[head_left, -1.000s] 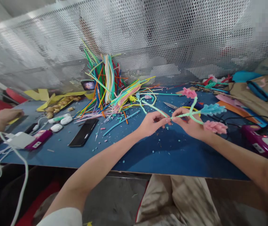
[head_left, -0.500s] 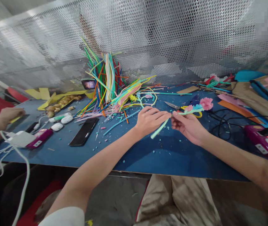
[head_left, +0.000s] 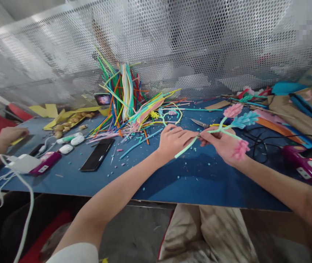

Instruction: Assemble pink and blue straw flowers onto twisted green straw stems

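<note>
While pinching the flower spray (head_left: 221,129) by its green stem in the right hand (head_left: 223,144), meeting the left hand (head_left: 171,140) at fingertip level on the same spot. Right: closed on the stem between thumb and fingers, so grasping. Left: stretched out fairly flat, back of hand up, tips at the stem; can't tell if pinching, with the thumb hidden.

Forking just right of the fingertips, above the right hand. Counting three blooms: upper pink bloom (head_left: 233,110) and blue bloom (head_left: 245,119) beyond the right hand, plus lower pink bloom (head_left: 240,150) in front of that hand near the wrist; can't tell if touching.

Also seeing a pale green tail (head_left: 183,150) slanting down-left from the fingertips, along the near side of the left hand.

Holding everything over the blue tabletop (head_left: 158,187). Noting scissors (head_left: 199,122) just behind the fingertips, black phone (head_left: 97,155) well left of the left hand, big bunch of pipe cleaners (head_left: 126,93) farther back.
</note>
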Available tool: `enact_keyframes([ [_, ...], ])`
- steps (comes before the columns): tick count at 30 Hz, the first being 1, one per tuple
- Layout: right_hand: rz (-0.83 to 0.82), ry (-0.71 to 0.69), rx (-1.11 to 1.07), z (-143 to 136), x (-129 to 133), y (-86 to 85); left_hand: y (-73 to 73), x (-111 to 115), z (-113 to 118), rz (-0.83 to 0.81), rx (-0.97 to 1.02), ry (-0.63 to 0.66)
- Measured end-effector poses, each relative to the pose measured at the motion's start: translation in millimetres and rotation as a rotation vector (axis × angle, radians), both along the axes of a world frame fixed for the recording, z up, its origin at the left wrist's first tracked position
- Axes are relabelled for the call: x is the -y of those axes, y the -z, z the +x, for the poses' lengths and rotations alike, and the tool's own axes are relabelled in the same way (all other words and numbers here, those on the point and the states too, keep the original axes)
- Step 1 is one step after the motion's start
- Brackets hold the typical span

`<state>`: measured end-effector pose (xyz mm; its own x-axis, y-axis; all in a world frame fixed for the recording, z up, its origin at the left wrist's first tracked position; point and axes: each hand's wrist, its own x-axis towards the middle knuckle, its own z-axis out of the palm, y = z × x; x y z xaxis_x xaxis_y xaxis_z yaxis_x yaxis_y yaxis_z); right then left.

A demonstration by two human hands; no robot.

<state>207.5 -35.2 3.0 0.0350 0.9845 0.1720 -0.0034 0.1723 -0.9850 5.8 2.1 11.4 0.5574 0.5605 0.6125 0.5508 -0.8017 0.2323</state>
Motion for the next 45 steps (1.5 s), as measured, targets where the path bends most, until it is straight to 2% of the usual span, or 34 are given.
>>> enact_keyframes([
  [2, 0.103, 0.062, 0.165, 2, 2, -1.9, 2.2, 3, 3, -0.016, 0.052, -0.023],
  [4, 0.23, 0.088, 0.293, 4, 2, -1.1, 2.6, 7, 6, -0.099, 0.126, -0.018],
  [9, 0.464, 0.086, 0.474, 12, -3, 4.8, -3.7, 13, 12, -0.524, 0.367, 0.148],
  [13, 0.582, 0.102, 0.61, 15, -7, 4.4, -5.1, 10, 11, -0.721, 0.436, 0.224],
  [22, 0.704, 0.098, 0.649, 19, -12, 9.0, 0.4, 2, 7, -0.617, 0.39, 0.156],
  [29, 0.598, 0.182, 0.657, 14, -5, 3.4, 1.6, 2, 7, -0.258, 0.299, 0.158],
  [34, 0.507, 0.108, 0.568, 10, -6, 4.8, 5.0, 4, 8, -0.107, 0.212, 0.056],
  [37, 0.425, 0.072, 0.505, 8, -7, 6.8, 6.0, 6, 10, -0.122, 0.193, -0.011],
  [39, 0.403, 0.076, 0.493, 7, -6, 7.6, 6.3, 8, 11, -0.202, 0.239, -0.035],
  [43, 0.437, 0.114, 0.53, 8, -5, 7.3, 6.1, 11, 15, -0.442, 0.382, -0.001],
  [45, 0.447, 0.137, 0.542, 9, -5, 6.9, 5.6, 11, 16, -0.497, 0.413, 0.026],
])
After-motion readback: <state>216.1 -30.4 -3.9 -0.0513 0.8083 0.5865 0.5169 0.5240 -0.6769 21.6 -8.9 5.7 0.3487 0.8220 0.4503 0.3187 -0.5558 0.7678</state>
